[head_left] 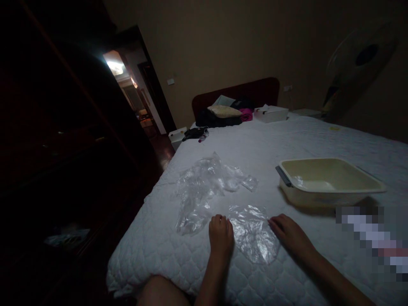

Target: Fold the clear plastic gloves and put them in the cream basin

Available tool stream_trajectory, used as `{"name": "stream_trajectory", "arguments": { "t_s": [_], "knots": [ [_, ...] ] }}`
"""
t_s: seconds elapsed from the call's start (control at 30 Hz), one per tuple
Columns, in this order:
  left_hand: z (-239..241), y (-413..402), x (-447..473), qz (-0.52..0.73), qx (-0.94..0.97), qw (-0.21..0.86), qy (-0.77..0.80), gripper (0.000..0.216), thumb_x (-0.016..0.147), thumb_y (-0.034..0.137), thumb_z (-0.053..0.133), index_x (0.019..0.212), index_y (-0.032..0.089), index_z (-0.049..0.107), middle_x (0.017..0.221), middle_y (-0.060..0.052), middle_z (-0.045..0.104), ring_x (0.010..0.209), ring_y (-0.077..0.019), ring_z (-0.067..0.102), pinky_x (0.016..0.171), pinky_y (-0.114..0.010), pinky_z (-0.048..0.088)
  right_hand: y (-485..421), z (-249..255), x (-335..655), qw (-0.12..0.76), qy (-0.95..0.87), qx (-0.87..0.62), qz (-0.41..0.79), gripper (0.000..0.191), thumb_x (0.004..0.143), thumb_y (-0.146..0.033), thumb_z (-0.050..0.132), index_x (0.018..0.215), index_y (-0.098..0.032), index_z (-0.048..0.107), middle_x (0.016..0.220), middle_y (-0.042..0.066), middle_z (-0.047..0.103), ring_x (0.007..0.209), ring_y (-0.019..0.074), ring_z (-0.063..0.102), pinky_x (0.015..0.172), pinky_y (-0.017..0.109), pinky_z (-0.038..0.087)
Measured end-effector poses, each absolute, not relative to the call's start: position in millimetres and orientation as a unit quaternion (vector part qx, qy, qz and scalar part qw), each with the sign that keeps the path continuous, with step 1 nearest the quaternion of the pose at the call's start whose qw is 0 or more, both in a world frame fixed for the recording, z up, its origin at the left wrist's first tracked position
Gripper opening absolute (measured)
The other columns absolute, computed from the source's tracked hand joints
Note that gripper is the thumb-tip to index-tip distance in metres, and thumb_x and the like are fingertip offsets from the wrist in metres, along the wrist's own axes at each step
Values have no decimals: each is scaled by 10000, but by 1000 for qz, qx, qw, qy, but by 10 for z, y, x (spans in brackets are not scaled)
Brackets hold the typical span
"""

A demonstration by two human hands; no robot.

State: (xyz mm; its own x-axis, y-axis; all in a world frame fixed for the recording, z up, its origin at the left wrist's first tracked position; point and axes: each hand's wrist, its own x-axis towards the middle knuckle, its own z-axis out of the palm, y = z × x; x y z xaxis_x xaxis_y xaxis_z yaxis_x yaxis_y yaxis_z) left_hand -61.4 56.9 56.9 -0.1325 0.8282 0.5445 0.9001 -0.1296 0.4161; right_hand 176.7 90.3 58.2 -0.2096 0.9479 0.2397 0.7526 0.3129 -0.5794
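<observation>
Here: one clear plastic bag [255, 238], lying on the bed's [255, 282] near side; left hand [221, 233], curled, gripping its left edge; right hand [287, 231] pinching its right edge; basin [318, 195] sitting farther right.

Lettering overall: none I can read from here.
Clear plastic bag [255, 240], near edge of the bed [143, 255]: creases and glare, not a legible word.
Cream basin [321, 196], toward the bed's right edge: no print I can make out.
White box-like piece [273, 114], by the headboard [263, 90]: small dark marks, too dim to read.
Fan [366, 55]: centre too dark to read.
</observation>
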Motion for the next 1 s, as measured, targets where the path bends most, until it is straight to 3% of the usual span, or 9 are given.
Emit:
{"name": "stream_trajectory", "arguments": {
  "t_s": [0.17,0.4,0.77,1.0],
  "knots": [
    [524,796,-661,-376,-608,-42,-698,225,789,182,475,612,191,614,717,-51,571,763,-194,515,731,-311,392,1032,505,1685,307,-731,-562,238,332,804,-464,469,816,-185,649,815,77,647,778,225,606,721,323,460],
    [407,784,-707,-413,-585,-112,-689,127,722,203,527,747,195,651,738,-17,608,759,-175,547,727,-287,407,1117,259,1712,363,-645,-552,383,326,725,-423,572,916,-164,628,909,85,674,832,233,619,748,328,482],
    [318,733,-733,-469,-569,-198,-646,104,720,244,558,723,195,650,753,-26,607,791,-192,550,756,-319,411,1098,280,1717,417,-625,-524,401,201,713,-380,574,740,-186,616,712,33,659,698,206,607,653,293,470],
    [346,742,-758,-467,-585,-201,-631,113,703,173,548,734,200,654,738,-13,615,762,-177,560,760,-318,400,1110,311,1758,440,-615,-523,393,179,706,-361,572,750,-195,624,750,31,660,747,213,614,702,295,469]
  ]
}}
